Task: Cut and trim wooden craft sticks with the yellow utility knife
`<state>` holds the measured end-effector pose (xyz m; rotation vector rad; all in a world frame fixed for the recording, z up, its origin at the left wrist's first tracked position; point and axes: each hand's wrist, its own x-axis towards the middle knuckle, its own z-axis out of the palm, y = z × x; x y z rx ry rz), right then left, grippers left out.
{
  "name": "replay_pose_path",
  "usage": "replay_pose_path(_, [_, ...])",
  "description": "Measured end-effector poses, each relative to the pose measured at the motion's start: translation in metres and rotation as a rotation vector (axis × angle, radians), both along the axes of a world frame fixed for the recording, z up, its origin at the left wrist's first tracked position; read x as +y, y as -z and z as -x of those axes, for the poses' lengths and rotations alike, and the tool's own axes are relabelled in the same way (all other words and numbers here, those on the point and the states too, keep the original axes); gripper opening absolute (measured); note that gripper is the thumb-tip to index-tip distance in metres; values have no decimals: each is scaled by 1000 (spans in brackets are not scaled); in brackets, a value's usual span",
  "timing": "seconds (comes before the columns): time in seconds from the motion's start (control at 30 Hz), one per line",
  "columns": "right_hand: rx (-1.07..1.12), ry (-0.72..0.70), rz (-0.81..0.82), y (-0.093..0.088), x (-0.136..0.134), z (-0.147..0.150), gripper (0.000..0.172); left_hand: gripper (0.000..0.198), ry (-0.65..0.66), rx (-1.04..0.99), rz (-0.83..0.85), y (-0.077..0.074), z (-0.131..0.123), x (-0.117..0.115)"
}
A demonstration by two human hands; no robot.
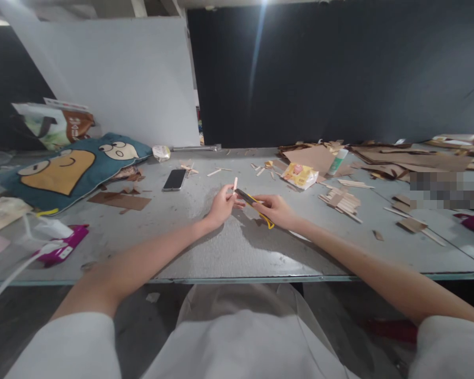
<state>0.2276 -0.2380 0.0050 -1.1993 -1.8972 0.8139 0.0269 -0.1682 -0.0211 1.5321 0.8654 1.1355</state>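
Observation:
Near the middle of the table, my left hand [221,204] is closed on a short wooden craft stick [235,183], pinching it upright between thumb and fingers. My right hand [276,209] grips a utility knife [246,198] with a dark front part and a yellow rear end. The knife slants up to the left, its front end beside the stick at my left fingertips. Whether the blade touches the stick is too small to tell. Both hands are just above the tabletop [229,258].
To the left lie a phone [174,179], cardboard [118,200], a cushion [67,168] and a purple power strip [65,247]. On the right are a yellow packet [299,175], a glue bottle [337,161], bundled sticks [341,201] and cardboard scraps [413,225]. A dark partition [332,73] stands behind.

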Motion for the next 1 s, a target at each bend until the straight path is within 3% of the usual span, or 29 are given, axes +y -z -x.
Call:
replay_pose_path(0.13, [121,-22,153,-1,2,-4,55,20,-20,40,-16,-1,1,0])
replay_pose_path(0.3, [237,-4,267,-6,4,-8,44,16,-40,45,0,-2,1,0])
replay_pose_path(0.67, [447,3,391,-8,6,-9,29,6,-52,-80,96,-2,4,4])
replay_pose_path(0.87, [455,-38,448,-10,5,-9,31,3,-73,-74,127,-2,3,4])
replay_pose_path(1.0, [503,-91,477,-14,2,-12,31,5,-154,-138,191,-4,5,8])
